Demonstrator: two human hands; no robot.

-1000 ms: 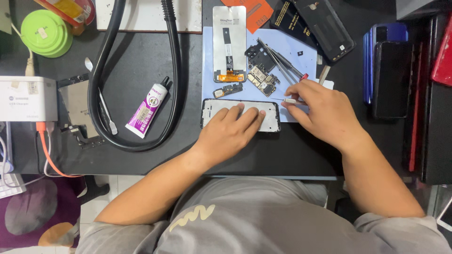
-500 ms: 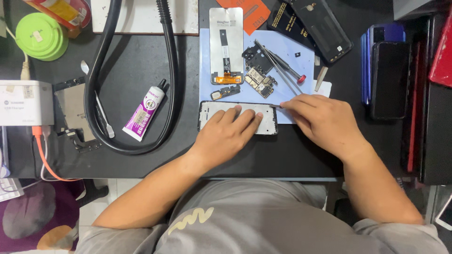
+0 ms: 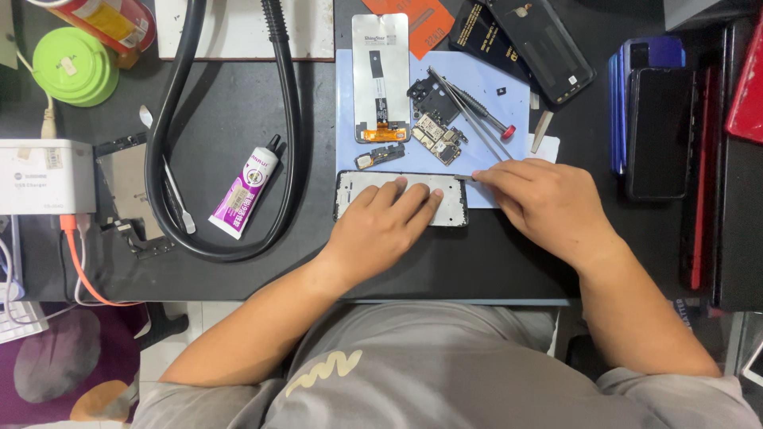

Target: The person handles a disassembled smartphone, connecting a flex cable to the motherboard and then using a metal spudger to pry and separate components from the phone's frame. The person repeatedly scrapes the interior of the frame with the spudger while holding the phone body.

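Head view, looking down on bench [image 3: 238, 119].

Phone frame [image 3: 453, 208] flat near front edge, centre, half on blue mat [image 3: 509, 87]. Left hand [image 3: 381, 226] pressed flat on frame, fingers spread, gripping nothing. Right hand [image 3: 548, 206] at frame's right end, fingertips pinched on a thin tool [image 3: 465, 178] touching frame's top right corner.

On mat behind frame: screen panel [image 3: 381, 71] face down, circuit boards [image 3: 433, 127], small board [image 3: 380, 157], screwdriver [image 3: 477, 111], tweezers [image 3: 469, 119].

Left of mat: glue tube [image 3: 245, 191] inside loop of black hose [image 3: 167, 159]. White charger box [image 3: 44, 175] at left edge, orange cable [image 3: 79, 262] dropping over front edge. Green reel [image 3: 75, 67] at back left corner.

Back cover [image 3: 548, 40] toward back edge, right of mat. Stack of phones [image 3: 652, 119] along right side.
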